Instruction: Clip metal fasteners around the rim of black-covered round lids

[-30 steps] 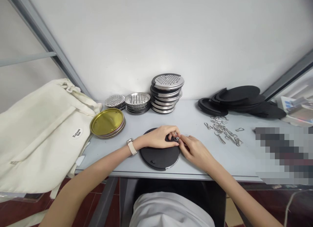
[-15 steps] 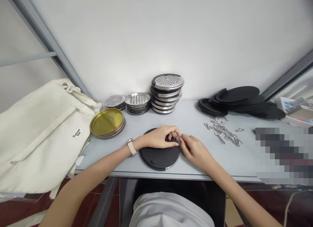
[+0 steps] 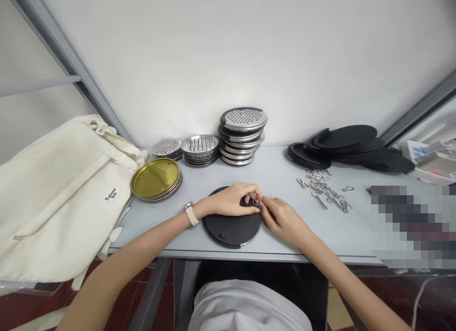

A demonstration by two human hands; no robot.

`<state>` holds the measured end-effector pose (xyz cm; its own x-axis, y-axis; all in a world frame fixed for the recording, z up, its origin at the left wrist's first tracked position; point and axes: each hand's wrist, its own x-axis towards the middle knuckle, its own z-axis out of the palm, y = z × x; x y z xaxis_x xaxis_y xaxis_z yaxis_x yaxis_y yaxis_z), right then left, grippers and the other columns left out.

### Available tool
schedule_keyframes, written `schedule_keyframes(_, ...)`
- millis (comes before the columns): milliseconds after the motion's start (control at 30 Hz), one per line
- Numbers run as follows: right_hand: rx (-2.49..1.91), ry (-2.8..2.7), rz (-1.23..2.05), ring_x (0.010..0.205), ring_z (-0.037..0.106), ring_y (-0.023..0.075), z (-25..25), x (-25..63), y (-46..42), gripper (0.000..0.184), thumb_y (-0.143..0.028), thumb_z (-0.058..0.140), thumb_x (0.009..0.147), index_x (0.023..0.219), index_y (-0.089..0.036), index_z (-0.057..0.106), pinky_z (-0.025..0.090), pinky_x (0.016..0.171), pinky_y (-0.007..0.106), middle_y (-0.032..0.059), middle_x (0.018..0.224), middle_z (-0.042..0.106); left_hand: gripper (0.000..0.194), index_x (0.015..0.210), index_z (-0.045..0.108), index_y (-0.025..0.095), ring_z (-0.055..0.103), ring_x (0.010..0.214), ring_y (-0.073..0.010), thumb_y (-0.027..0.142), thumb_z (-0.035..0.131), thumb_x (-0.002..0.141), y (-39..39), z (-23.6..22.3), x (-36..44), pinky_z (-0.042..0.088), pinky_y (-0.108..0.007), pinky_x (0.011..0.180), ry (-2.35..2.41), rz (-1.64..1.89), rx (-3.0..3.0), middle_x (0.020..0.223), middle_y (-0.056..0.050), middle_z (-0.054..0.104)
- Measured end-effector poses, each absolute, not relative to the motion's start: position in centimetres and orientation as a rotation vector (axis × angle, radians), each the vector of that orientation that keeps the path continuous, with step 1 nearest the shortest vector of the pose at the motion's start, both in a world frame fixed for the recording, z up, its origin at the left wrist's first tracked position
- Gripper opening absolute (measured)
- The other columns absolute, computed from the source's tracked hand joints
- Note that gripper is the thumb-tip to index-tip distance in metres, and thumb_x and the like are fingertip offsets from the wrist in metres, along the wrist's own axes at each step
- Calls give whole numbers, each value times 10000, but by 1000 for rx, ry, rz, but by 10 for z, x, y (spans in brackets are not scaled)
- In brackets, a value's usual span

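On the table before me lies a black round disc with a slot near its front and a bit of shiny metal rim at the lower right. Across its upper part rests my left hand, a watch on the wrist, thumb and fingers closed round the disc's right side. My right hand pinches a small silver wire spring clip at that same edge, between the fingertips of both hands. Fingers partly hide the clip, so I cannot tell whether it passes through the disc.
Loose spring clips lie to the right, before a heap of black covers. Behind stand a tall stack of grater discs, lower grater stacks, and gold lids. A cream bag occupies the left.
The clip at the fingertips has turned slightly, and its loop shows more clearly now. Both hands and the black disc stay in nearly the same place.
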<state>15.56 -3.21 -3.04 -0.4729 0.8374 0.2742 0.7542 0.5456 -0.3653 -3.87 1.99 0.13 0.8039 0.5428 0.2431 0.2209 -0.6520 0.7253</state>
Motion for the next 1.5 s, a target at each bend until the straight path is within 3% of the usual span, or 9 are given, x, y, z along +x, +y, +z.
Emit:
schedule_keyframes(767, -1388, -2330, 323, 585, 547, 165, -29, 155, -35, 258, -264, 336, 961, 826, -192, 544, 357, 574, 263, 26, 652, 588, 193, 977, 542, 158, 519, 741, -116, 182, 607, 797, 19, 3, -38, 456, -255, 723, 555, 564, 2286, 918, -36, 575)
schedule_keyframes(1067, -1352, -2366, 316, 604, 554, 173, -30, 155, -34, 268, -251, 307, 971, 885, -178, 550, 380, 596, 268, 44, 683, 595, 200, 912, 547, 169, 512, 772, -132, 161, 645, 738, 17, 6, -36, 459, -264, 725, 597, 622, 2289, 897, -31, 563)
schedule_keyframes(1500, -1397, -2320, 230, 542, 518, 155, -29, 154, -35, 238, -249, 344, 946, 771, -205, 499, 325, 540, 254, 14, 613, 576, 237, 985, 555, 163, 532, 724, -108, 175, 626, 759, 19, 4, -37, 466, -236, 684, 629, 553, 2239, 857, -16, 568)
